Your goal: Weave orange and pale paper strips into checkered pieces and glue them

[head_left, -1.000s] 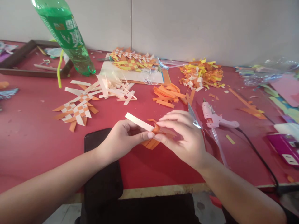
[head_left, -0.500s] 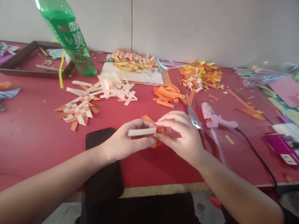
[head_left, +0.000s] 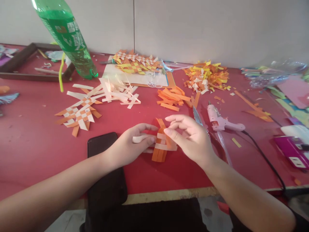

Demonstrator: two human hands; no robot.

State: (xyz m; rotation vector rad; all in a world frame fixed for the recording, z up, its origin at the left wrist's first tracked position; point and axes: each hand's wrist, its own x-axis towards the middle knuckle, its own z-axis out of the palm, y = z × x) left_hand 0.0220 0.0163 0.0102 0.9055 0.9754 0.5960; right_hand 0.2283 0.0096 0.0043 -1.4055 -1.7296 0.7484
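Observation:
Between my hands is a small woven piece of orange and white paper strips point(head_left: 159, 155). My left hand point(head_left: 127, 141) grips its left side between thumb and fingers, and a white strip end point(head_left: 138, 139) sticks out over that hand. My right hand point(head_left: 194, 140) is at the upper right of the weave, its thumb and a finger on a raised orange paper strip point(head_left: 171, 142); its index finger is lifted. The exact pinch is partly hidden. Beyond my hands lie loose orange strips point(head_left: 172, 96) and white strips point(head_left: 120, 91).
Finished woven pieces point(head_left: 80, 112) lie at left. A black phone point(head_left: 106, 180) overhangs the front edge. Scissors point(head_left: 197, 116) and a pink glue gun point(head_left: 220, 121) with a cord lie right. A tilted-looking green bottle point(head_left: 72, 38) stands behind, near a dark frame point(head_left: 19, 61).
The woven piece has turned to show its checkered face, orange strips pointing down toward me. My right fingers have spread apart somewhat and lifted an orange strip; my left hand keeps its grip.

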